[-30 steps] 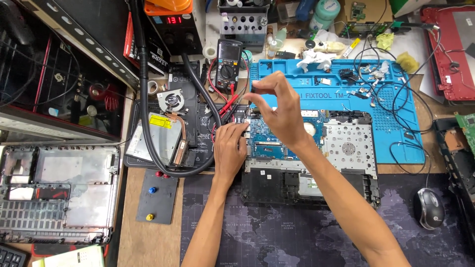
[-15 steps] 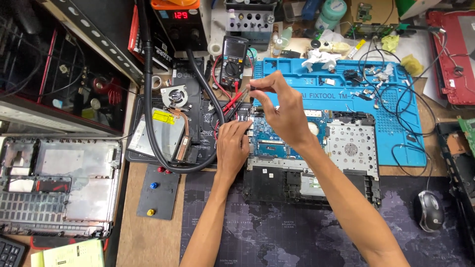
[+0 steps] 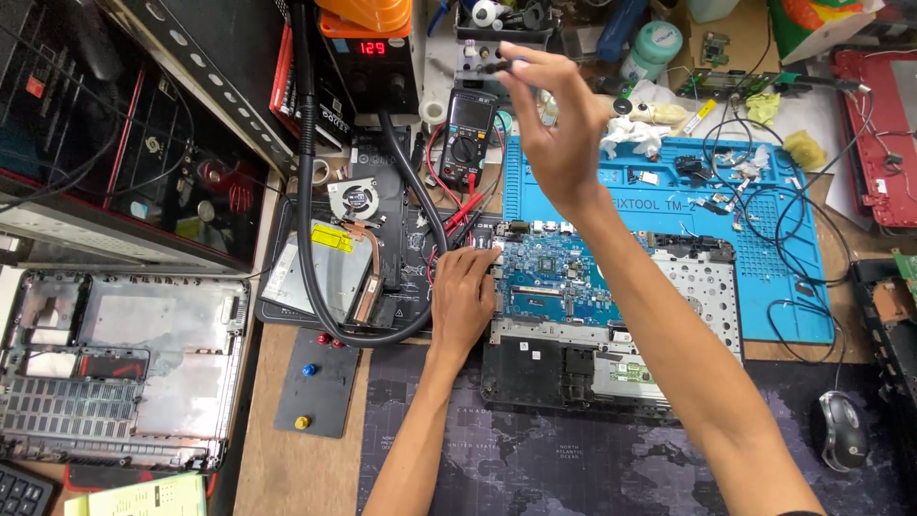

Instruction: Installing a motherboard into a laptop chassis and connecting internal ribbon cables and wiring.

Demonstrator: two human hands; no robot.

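A thin dark probe tip [image 3: 494, 67] is pinched between the raised right hand [image 3: 554, 134] fingers; the blue laptop circuit board [image 3: 564, 277] is pressed by flat left hand [image 3: 463, 296] fingers.

Motherboard [image 3: 564, 277] on open laptop base [image 3: 611, 354]; multimeter [image 3: 468, 134] behind; mouse [image 3: 841, 430] right; bottom cover [image 3: 115, 373] left.

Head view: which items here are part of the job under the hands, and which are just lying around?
In hand:
left hand resting on blue circuit board
right hand raised, pinching small dark tool
opened laptop base

Lying about:
multimeter
mouse
cooling fan
keyboard frame
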